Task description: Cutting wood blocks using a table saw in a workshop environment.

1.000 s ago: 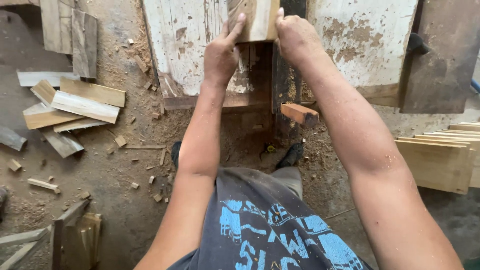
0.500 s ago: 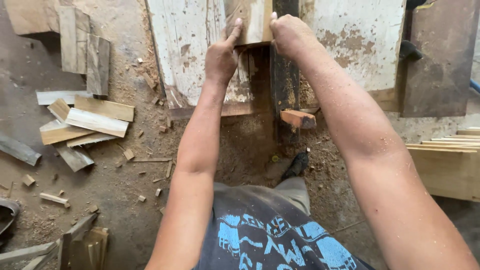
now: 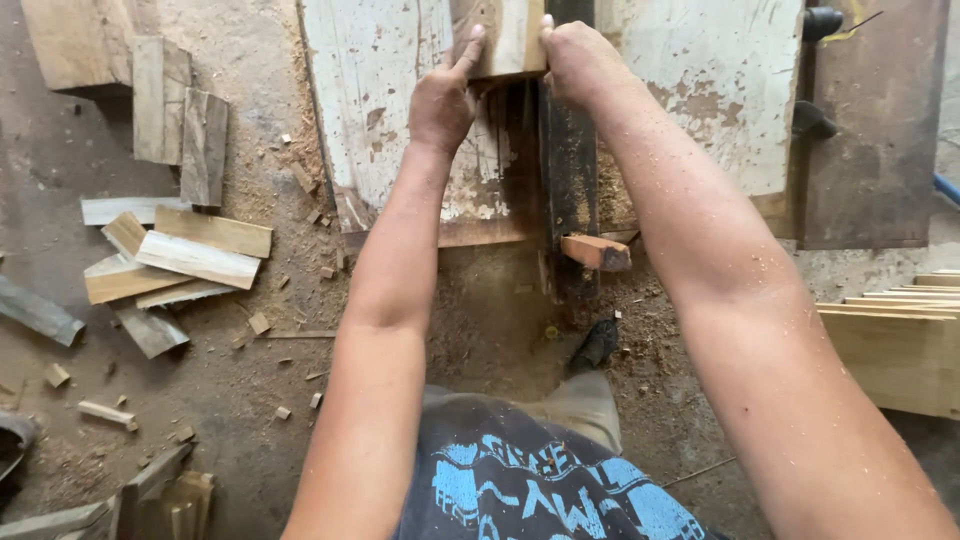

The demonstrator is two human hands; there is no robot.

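Left hand (image 3: 442, 100) and right hand (image 3: 580, 60) each grip a side of the wood block (image 3: 500, 38), pressing it flat on the worn white table (image 3: 390, 90) beside the dark slot (image 3: 568, 150), apparently to steady it.

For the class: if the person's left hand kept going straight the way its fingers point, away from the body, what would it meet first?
The left hand already has its fingertips on the wood block, so the block comes first. Beyond that lies the white worn table top; depth past the frame's top edge cannot be judged.
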